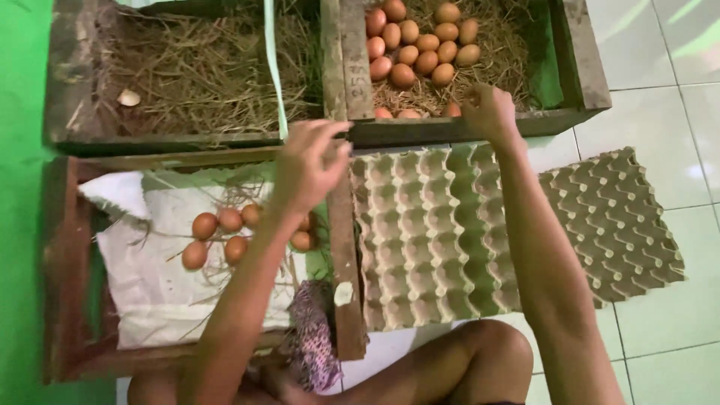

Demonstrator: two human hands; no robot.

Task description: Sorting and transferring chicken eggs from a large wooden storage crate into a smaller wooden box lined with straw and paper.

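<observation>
Seen from above, both arms stretched over wooden crates and egg trays on a tiled floor (660, 90).

Right hand (489, 111) reached to about 1 o'clock, at the near edge of the straw-lined crate (592, 75), fingers curled downward just beside the eggs (420, 45) piled there; impossible to tell whether an egg was already gripped inside the palm. Left hand (307, 161) hovered near 12 o'clock, fingers loosely spread and apparently empty, above the edge between the lower crate (64, 262) and the empty grey egg tray (427, 240).

Eggs brown, smooth, oval, slightly different in shade, lying close together on dry straw. A smaller group of brown eggs (225, 232) rested at 9 o'clock on a white cloth (150, 285). A second tray (615, 217) lay at 3 o'clock, partly under the first.

Judged light but very fragile, with a smooth shell, probably somewhat slippery. Best taken around the wide middle with soft fingertips, without squeezing and without knocking against neighbours.
</observation>
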